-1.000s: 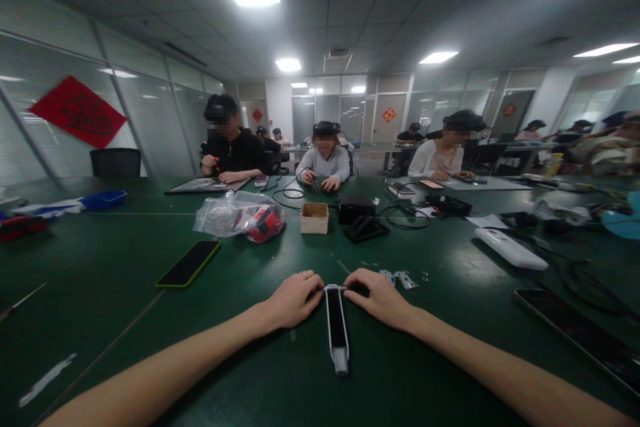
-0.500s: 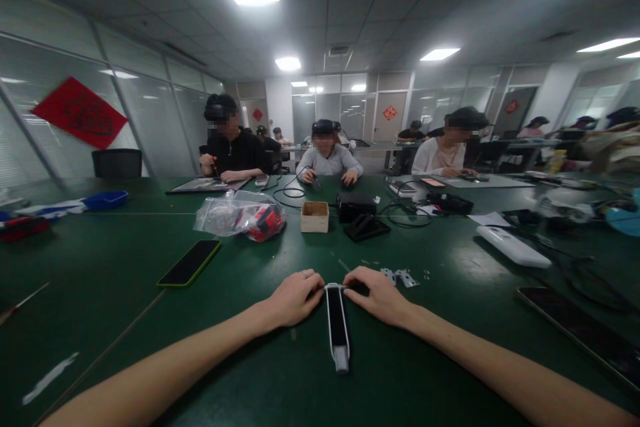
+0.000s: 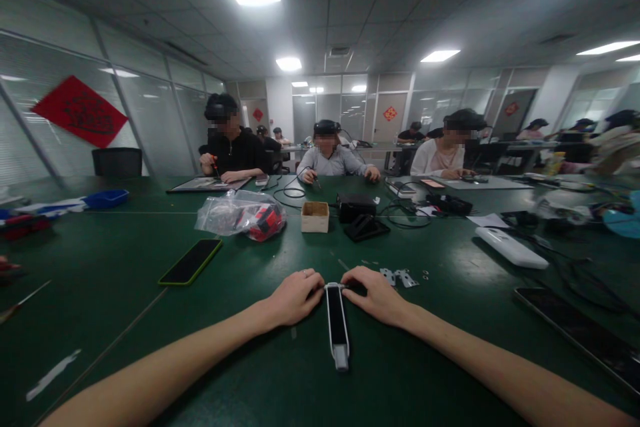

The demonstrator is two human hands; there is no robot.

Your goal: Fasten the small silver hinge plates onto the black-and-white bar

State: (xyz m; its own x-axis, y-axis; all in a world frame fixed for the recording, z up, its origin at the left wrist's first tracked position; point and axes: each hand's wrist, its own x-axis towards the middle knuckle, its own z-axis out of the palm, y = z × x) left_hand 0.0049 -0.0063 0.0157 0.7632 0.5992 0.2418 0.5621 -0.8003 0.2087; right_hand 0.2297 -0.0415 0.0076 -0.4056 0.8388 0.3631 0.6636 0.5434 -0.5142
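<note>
A long, narrow device with a white frame and black inner face [image 3: 337,317] lies on the green table in front of me, its grey end piece [image 3: 341,357] towards me. At its far end, my left hand [image 3: 299,295] closes thumb and fingers against the left side. My right hand [image 3: 376,295] pinches at the opposite side of that same end. Small shiny metal bits show between the fingertips and the frame, too small to name. Just beyond my right hand lie several flat metal plates [image 3: 400,277] and a few small rings [image 3: 425,275].
A phone in a yellow-green case [image 3: 191,263] lies to the left, a larger dark phone [image 3: 580,330] to the right. Further back are a plastic bag [image 3: 225,213], a small cardboard box [image 3: 315,219], black stands and cables, and a white case [image 3: 511,247]. Co-workers sit opposite.
My hands and the device stay almost still. The co-worker opposite has moved one hand outward, to the right in view. Someone's fingers have appeared at the left edge.
</note>
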